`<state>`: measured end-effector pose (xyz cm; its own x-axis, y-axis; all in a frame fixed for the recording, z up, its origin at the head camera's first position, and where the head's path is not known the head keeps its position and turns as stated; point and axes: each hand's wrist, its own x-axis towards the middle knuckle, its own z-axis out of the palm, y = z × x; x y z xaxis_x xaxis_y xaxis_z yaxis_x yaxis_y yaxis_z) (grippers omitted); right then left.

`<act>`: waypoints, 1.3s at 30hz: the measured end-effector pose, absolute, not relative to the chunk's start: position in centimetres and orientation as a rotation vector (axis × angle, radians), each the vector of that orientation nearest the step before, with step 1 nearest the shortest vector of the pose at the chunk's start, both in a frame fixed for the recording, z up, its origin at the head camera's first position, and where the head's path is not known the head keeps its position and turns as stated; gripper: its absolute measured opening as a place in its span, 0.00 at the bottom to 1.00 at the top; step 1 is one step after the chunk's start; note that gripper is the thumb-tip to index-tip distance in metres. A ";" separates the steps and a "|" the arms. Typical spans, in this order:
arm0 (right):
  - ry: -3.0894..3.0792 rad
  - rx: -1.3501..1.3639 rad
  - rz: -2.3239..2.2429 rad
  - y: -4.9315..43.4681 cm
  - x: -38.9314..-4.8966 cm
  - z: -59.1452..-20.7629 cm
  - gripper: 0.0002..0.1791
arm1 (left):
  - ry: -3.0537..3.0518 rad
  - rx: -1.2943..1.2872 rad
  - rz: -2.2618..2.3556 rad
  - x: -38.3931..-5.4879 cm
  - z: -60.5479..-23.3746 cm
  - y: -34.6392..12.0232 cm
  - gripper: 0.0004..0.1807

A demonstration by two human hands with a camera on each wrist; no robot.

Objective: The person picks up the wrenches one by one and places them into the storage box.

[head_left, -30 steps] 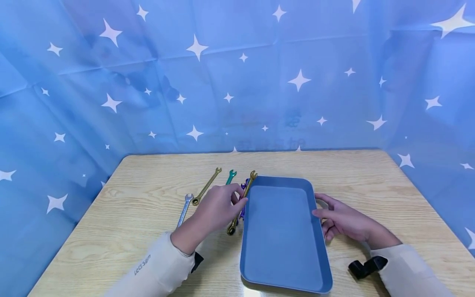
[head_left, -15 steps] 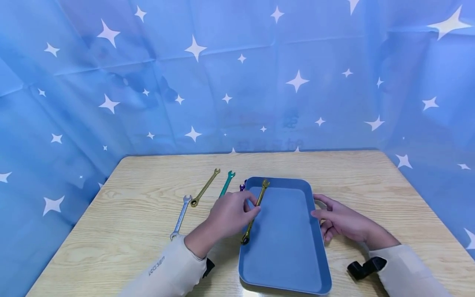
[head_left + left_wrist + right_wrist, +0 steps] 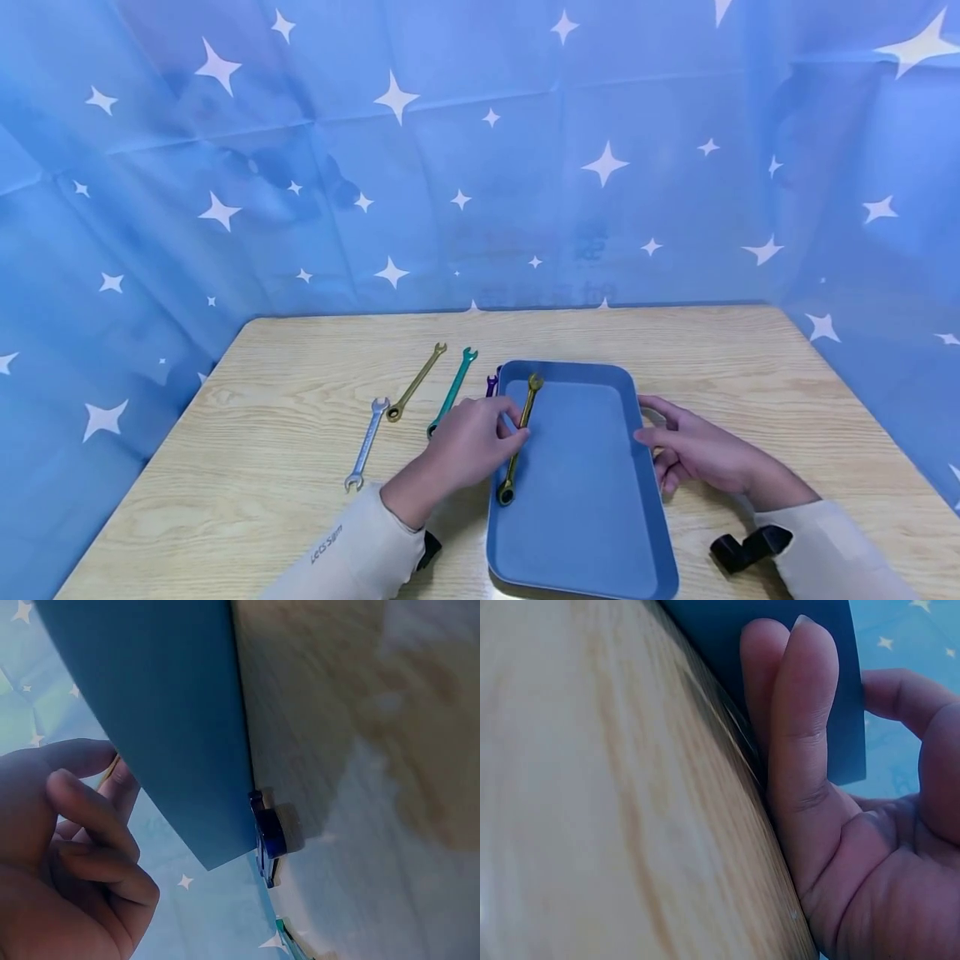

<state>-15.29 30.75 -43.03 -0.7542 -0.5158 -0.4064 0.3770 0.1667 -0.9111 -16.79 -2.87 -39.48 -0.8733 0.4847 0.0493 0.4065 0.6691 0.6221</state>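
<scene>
My left hand (image 3: 476, 442) pinches a shiny gold combination wrench (image 3: 513, 468) between thumb and fingers. The wrench lies lengthwise over the left side of a blue-grey tray (image 3: 592, 508), its open end toward the back and its ring end toward me. My right hand (image 3: 693, 446) holds the tray's right edge, thumb over the rim and fingers against the outer wall (image 3: 845, 712). Close by the tray's left wall is a purple wrench (image 3: 270, 834), partly hidden in the head view. A teal wrench (image 3: 456, 383) lies left of it, its lower end beside my left hand.
Farther left on the wooden table (image 3: 217, 467) lie a dull gold wrench (image 3: 417, 383) and a silver double open-end wrench (image 3: 365, 446). A blue curtain (image 3: 480, 167) with white stars hangs behind the table and along its sides.
My left hand has carried the shiny gold wrench rightward from beside the tray to over its left part, then slightly toward me. The right hand has stayed at the tray's edge.
</scene>
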 end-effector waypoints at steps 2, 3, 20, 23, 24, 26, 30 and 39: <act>1.761 -0.134 -1.672 30.8 -15.3 -43.0 0.47 | 2.763 0.747 0.977 -16.9 -39.5 -2.9 0.06; 1.757 -0.136 -1.673 30.8 -15.3 -43.0 0.47 | 2.762 0.748 0.969 -16.9 -39.5 -2.9 0.06; 1.767 -0.150 -1.662 31.2 -15.4 -42.7 0.48 | 2.763 0.841 0.678 -16.4 -39.4 -2.7 0.13; 1.762 -0.153 -1.665 31.1 -15.5 -42.9 0.47 | 2.786 0.866 0.598 -16.3 -39.5 -2.6 0.16; 1.762 -0.154 -1.664 31.1 -15.5 -43.0 0.47 | 2.796 0.874 0.565 -16.3 -39.5 -2.6 0.18; 1.760 -0.152 -1.664 31.1 -15.5 -43.1 0.47 | 2.811 0.885 0.505 -16.4 -39.6 -2.4 0.21; 1.759 -0.145 -1.662 31.1 -15.4 -43.3 0.48 | 2.854 0.919 0.382 -16.4 -39.6 -2.2 0.24; 1.758 -0.143 -1.660 31.1 -15.6 -43.4 0.48 | 2.903 0.956 0.143 -16.4 -39.9 -1.9 0.23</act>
